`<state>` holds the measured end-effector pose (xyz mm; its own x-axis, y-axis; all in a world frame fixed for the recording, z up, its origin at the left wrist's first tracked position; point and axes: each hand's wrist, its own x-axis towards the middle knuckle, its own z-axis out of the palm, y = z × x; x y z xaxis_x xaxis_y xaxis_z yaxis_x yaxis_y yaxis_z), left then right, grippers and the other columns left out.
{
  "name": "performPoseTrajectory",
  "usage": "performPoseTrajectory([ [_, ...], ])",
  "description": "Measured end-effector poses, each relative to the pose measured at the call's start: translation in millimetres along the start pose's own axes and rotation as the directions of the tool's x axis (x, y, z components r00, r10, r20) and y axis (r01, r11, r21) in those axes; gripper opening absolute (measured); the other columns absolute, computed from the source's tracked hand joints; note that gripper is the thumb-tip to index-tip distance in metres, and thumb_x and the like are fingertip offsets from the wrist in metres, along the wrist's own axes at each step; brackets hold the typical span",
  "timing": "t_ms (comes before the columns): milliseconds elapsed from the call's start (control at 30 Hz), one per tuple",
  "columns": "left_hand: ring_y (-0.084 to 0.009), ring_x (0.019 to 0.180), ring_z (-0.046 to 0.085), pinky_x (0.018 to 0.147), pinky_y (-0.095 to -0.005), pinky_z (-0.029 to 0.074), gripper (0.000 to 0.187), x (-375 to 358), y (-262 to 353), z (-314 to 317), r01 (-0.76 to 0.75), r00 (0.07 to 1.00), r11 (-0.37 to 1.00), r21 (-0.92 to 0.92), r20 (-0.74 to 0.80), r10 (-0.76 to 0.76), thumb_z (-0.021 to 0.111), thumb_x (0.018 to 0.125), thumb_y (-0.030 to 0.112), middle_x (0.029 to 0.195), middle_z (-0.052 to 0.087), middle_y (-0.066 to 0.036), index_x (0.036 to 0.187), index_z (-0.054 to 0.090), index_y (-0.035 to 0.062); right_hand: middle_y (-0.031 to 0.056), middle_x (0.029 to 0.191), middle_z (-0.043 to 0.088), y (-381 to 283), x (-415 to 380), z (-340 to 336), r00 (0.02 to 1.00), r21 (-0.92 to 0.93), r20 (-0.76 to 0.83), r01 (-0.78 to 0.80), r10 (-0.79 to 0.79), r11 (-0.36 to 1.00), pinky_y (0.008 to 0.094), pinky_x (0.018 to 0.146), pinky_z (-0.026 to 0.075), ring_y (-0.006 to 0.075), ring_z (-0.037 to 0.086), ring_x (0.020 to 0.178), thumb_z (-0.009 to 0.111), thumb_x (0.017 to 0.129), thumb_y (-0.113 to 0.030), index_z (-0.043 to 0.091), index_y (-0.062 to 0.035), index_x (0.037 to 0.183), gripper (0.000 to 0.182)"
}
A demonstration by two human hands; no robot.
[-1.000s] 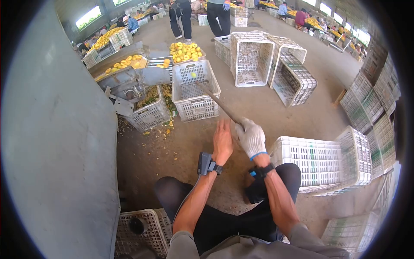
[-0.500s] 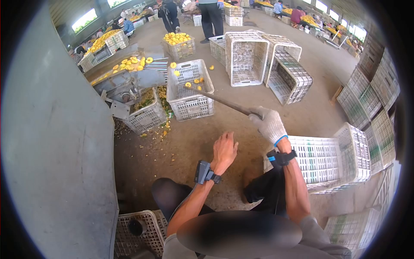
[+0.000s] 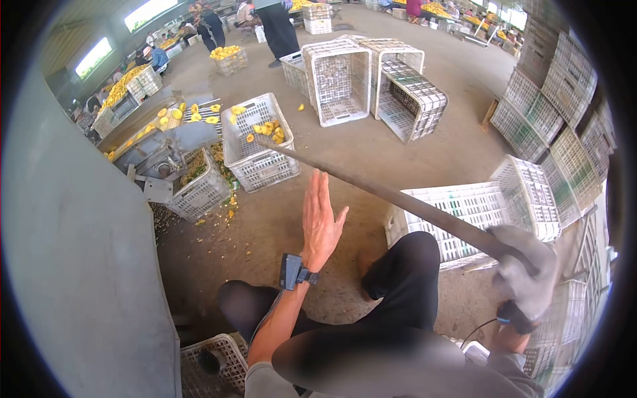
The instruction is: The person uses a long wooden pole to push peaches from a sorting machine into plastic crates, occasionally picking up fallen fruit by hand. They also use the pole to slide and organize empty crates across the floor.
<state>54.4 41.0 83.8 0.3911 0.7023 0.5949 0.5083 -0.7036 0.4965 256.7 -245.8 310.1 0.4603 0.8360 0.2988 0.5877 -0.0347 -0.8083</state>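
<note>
My right hand [image 3: 527, 272], in a pale knitted glove and blurred by motion, grips the near end of a long pole [image 3: 405, 202] out to my right. The pole runs forward and left, its far end inside a white plastic crate [image 3: 262, 174]. Several yellow fruit halves [image 3: 269, 130] lie in that crate. Bare, with fingers stretched out and thumb apart, my left hand [image 3: 320, 222] is raised just below the pole and holds nothing.
A slatted chute [image 3: 199, 114] with fruit halves ends at the crate. A scrap crate [image 3: 199, 192] stands below it. Tipped crates [image 3: 337, 83] lie ahead, another crate [image 3: 458, 205] sits by my right knee, and stacked crates [image 3: 564, 126] line the right. A metal panel [image 3: 79, 232] borders my left.
My right hand has drawn back right with the pole. My left hand has straightened its fingers and risen. More fruit lies in the crate. The filled crate in the background is farther off.
</note>
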Motion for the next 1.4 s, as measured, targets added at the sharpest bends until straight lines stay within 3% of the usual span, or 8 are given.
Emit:
performPoseTrajectory([
  [267,-0.0429,0.148,0.037,0.123,-0.0533,0.032,0.082,16.4,20.0,-0.4,-0.131,0.987,0.988,-0.078,-0.106,0.122,0.084,0.084,0.012,0.157,0.042,-0.023,0.152,0.039,0.0003,0.0206,0.097,0.074,26.4,-75.9,-93.3,0.852,-0.014,-0.451,0.29,-0.265,0.957,0.0277,0.063,0.055,0.0204,0.069,0.071,0.066,0.098,-0.05,0.058,0.0084,0.136,0.07],
  [367,-0.0427,0.145,0.042,0.124,-0.053,0.031,0.072,20.2,28.1,-7.5,-0.154,0.982,0.979,-0.134,-0.133,0.137,0.084,0.082,0.009,0.149,0.05,-0.021,0.144,0.046,0.0023,0.0186,0.099,0.072,32.7,-76.9,-119.0,0.808,-0.081,-0.41,0.43,-0.423,0.899,0.0236,0.057,0.052,0.0156,0.064,0.066,0.058,0.105,-0.046,0.048,0.0108,0.144,0.069],
  [600,-0.0408,0.102,0.06,0.09,-0.0483,0.047,0.051,-8.6,22.9,1.2,-0.061,0.972,0.976,-0.207,0.211,0.105,0.076,0.083,-0.003,0.106,0.06,-0.022,0.129,0.055,0.0033,0.0201,0.112,0.07,24.1,-9.8,-130.1,0.835,0.118,-0.466,0.386,-0.292,0.915,0.0301,0.07,0.058,0.0201,0.07,0.081,0.057,0.101,-0.059,0.028,0.0098,0.157,0.093],
  [667,-0.0423,0.095,0.062,0.084,-0.0486,0.049,0.039,2.0,15.6,9.8,0.01,0.993,0.98,-0.199,0.117,0.013,0.074,0.088,0.003,0.102,0.063,-0.022,0.123,0.056,0.0014,0.0228,0.12,0.071,15.4,27.5,-92.6,0.871,0.116,-0.399,0.358,-0.287,0.926,0.0349,0.082,0.063,0.0246,0.074,0.093,0.056,0.098,-0.067,0.022,0.0088,0.159,0.103],
  [800,-0.0362,0.083,0.063,0.078,-0.0451,0.049,0.028,13.9,-7.4,-12.6,0.172,0.982,0.947,-0.27,-0.033,-0.187,0.066,0.1,0.014,0.096,0.065,-0.022,0.121,0.056,-0.0024,0.0203,0.127,0.071,67.8,66.0,-31.4,0.999,-0.138,-0.035,0.003,-0.007,0.99,0.0379,0.101,0.056,0.0294,0.071,0.114,0.065,0.096,-0.019,0.057,-0.004,0.145,0.052],
  [900,-0.0283,0.083,0.061,0.079,-0.0424,0.048,0.03,17.3,-5.4,-55.9,0.25,0.939,0.911,-0.327,-0.147,-0.31,0.063,0.104,0.019,0.093,0.066,-0.019,0.122,0.057,-0.0044,0.0255,0.129,0.069,154.1,84.9,5.8,0.974,-0.415,0.114,-0.134,0.198,0.9,0.0424,0.102,0.053,0.035,0.07,0.115,0.07,0.095,-0.031,0.063,-0.0015,0.138,0.053],
  [1267,-0.0148,0.077,0.053,0.077,-0.0335,0.051,0.028,-18.5,-74.6,-153.0,0.295,0.704,0.876,-0.382,-0.533,-0.469,0.056,0.109,0.025,0.087,0.056,-0.008,0.109,0.055,-0.0032,0.0203,0.143,0.059,367.3,169.1,93.2,0.913,-0.727,0.401,0.365,-0.072,0.582,0.0518,0.113,0.041,0.0408,0.054,0.133,0.079,0.084,-0.049,0.059,-0.0074,0.14,0.073],
  [1400,-0.0133,0.074,0.049,0.077,-0.0337,0.051,0.025,-27.7,-76.0,-171.4,0.291,0.65,0.86,-0.42,-0.573,-0.5,0.054,0.109,0.024,0.082,0.053,-0.006,0.106,0.054,-0.001,0.0228,0.137,0.063,396.0,203.3,95.8,0.899,-0.691,0.436,0.307,0.039,0.654,0.0503,0.111,0.044,0.04,0.057,0.131,0.078,0.082,-0.058,0.065,-0.0064,0.134,0.075],
])
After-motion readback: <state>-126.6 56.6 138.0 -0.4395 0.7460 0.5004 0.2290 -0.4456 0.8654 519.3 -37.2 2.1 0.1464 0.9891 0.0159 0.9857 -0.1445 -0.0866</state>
